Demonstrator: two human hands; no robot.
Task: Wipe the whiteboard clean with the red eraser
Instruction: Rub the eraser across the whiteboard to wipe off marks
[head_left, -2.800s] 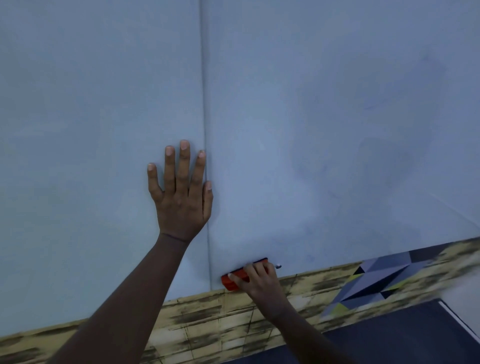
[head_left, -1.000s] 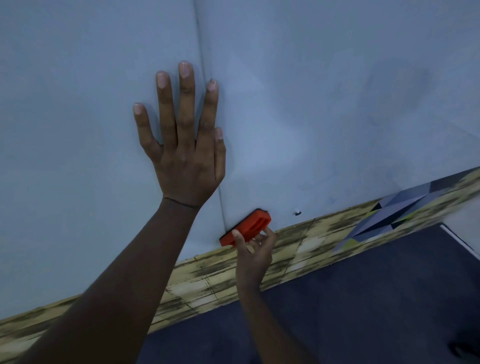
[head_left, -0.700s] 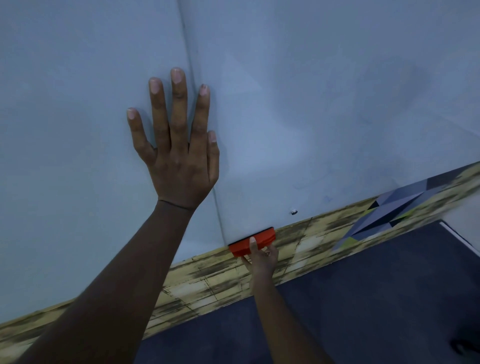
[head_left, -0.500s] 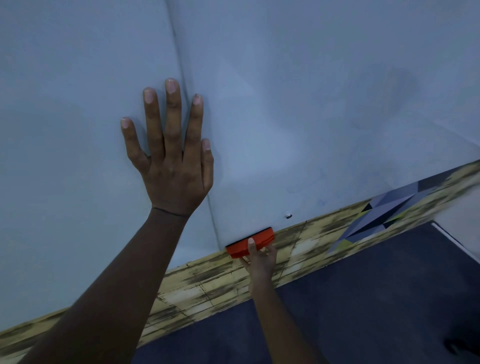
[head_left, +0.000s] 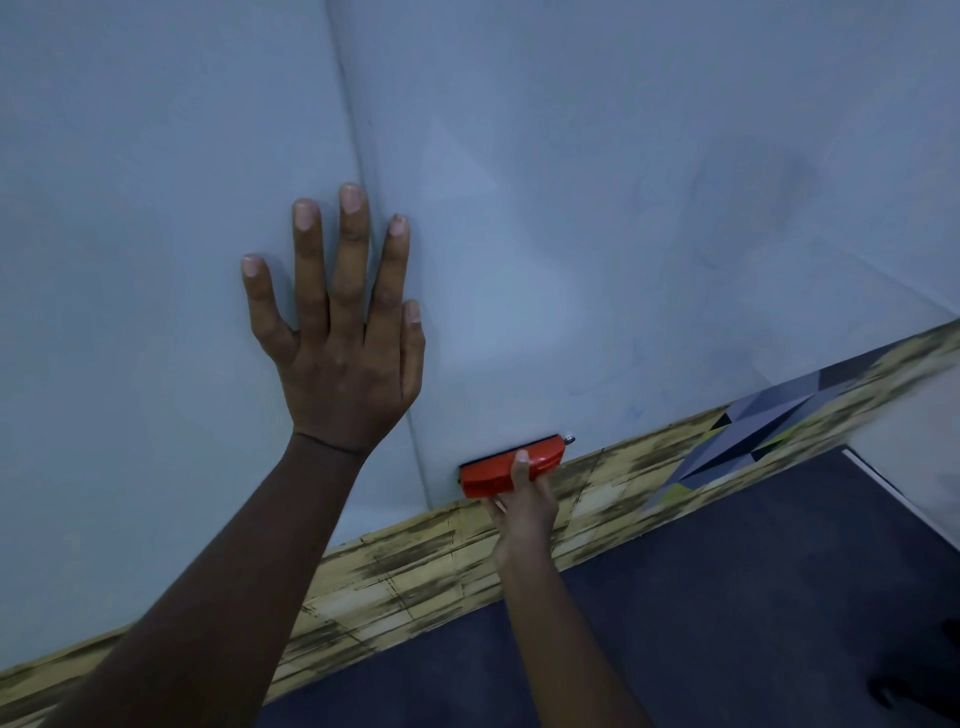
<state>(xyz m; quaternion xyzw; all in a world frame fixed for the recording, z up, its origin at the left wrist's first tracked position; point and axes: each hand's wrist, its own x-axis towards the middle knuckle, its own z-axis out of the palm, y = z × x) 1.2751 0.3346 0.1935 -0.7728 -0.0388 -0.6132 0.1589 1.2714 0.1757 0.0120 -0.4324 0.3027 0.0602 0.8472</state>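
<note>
Right hand (head_left: 524, 501) gripping red eraser (head_left: 498, 467) at whiteboard (head_left: 623, 208) 6 o'clock edge; left hand (head_left: 343, 364) pressing flat, fingers straight.

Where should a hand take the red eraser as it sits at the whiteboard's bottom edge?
By its long red back, from below and in front, as the right hand does now: the red eraser lies lengthwise along the whiteboard's lower edge, dark pad against the board, leaving only the back free.
</note>
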